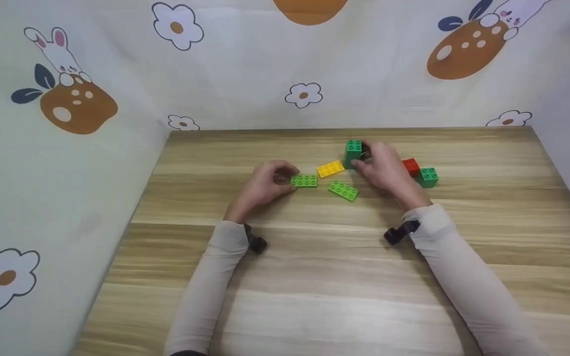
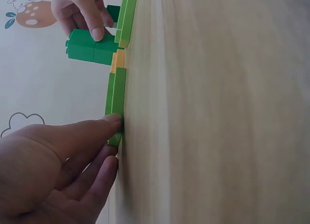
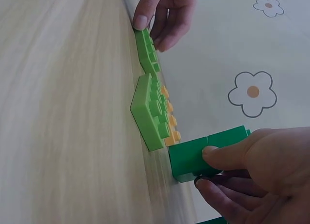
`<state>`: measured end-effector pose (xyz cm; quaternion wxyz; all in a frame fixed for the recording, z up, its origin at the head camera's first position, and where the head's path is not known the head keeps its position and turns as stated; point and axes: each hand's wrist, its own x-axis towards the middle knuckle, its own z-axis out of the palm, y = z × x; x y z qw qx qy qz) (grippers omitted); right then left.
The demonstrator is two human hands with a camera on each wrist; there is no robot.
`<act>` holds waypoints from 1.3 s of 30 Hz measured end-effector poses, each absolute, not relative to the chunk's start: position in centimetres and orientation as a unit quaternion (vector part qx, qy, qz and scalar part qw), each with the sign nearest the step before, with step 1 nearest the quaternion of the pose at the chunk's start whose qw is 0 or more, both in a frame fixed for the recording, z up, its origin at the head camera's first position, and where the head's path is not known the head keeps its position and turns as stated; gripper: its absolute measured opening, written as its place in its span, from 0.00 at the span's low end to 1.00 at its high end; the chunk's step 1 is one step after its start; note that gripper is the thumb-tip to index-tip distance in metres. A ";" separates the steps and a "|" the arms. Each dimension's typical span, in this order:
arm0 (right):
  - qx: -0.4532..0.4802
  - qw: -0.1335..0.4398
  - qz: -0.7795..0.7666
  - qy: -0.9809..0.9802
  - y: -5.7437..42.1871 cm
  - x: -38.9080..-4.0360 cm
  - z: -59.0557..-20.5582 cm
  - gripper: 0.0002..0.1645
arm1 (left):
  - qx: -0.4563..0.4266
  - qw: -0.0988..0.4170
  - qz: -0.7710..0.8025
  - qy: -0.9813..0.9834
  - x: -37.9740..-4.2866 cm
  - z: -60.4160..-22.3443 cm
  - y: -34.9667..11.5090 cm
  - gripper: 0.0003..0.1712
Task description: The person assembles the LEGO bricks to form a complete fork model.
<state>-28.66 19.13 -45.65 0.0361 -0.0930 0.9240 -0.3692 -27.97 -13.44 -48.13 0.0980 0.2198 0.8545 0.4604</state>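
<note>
My left hand (image 1: 264, 183) pinches one end of a flat light green brick (image 1: 305, 181) that lies on the table. In the left wrist view its thumb (image 2: 112, 119) lies on the near side of that brick. My right hand (image 1: 385, 165) holds a stack of two dark green bricks (image 1: 352, 154), upright on or close to the table. In the right wrist view the thumb (image 3: 218, 156) presses on the stack's side. Between the hands lie a flat yellow brick (image 1: 330, 168) and a second flat light green brick (image 1: 343, 190). The right hand's curled fingers are partly hidden behind the stack.
To the right of the right hand sit a red brick (image 1: 411, 167), partly covered by that hand, and a dark green brick (image 1: 428, 177). The wooden table (image 1: 305, 277) meets a patterned wall cloth (image 1: 245, 64) at its back edge.
</note>
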 end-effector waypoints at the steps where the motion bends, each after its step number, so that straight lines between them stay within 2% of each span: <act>1: -0.094 0.037 -0.369 0.924 19.1 -28.7 -45.7 0.35 | 0.219 0.098 0.460 0.855 -28.0 -48.2 -13.4 0.21; 15: -0.100 0.043 -0.364 0.925 19.7 -27.4 -44.9 0.39 | 0.222 0.099 0.452 0.858 -27.7 -48.1 -13.5 0.20; 24: -0.114 0.059 -0.344 0.930 20.1 -24.8 -45.0 0.26 | 0.219 0.105 0.439 0.865 -27.7 -48.1 -13.5 0.20; 32: -0.167 0.070 -0.320 0.930 19.3 -23.4 -46.5 0.28 | 0.232 0.102 0.423 0.870 -27.6 -48.1 -13.4 0.20; 39: -0.193 0.060 -0.313 0.928 18.9 -23.2 -46.8 0.20 | 0.231 0.110 0.428 0.867 -27.5 -47.9 -13.1 0.20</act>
